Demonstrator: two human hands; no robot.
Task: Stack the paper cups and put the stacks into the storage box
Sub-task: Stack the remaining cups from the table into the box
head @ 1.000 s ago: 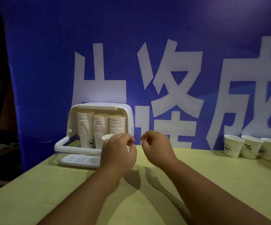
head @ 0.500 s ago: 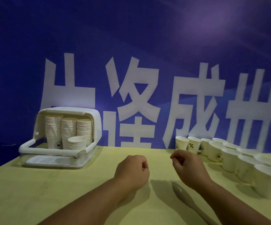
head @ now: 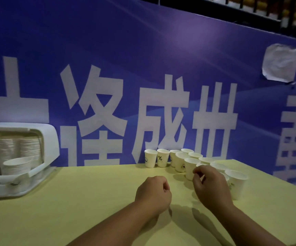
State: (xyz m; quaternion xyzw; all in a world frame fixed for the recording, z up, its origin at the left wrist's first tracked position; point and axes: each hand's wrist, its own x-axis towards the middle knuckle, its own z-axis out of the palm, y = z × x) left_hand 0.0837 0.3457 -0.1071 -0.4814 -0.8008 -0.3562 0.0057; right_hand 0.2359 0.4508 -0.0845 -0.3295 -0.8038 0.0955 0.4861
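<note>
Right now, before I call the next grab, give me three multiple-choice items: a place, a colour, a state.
1. Where do the loose cups stand relative to the storage box? A inside it; B to its right on the table; C on its lid.
2. The table top is: A yellow-green; B red; C black.
3. The left hand is: A gripping a cup; B flat on the box; C curled, holding nothing.
Answers: B, the cups cluster on the table well right of the box; A, the bare top shows yellow-green; C, its fingers curl over bare table with no cup in them.
</note>
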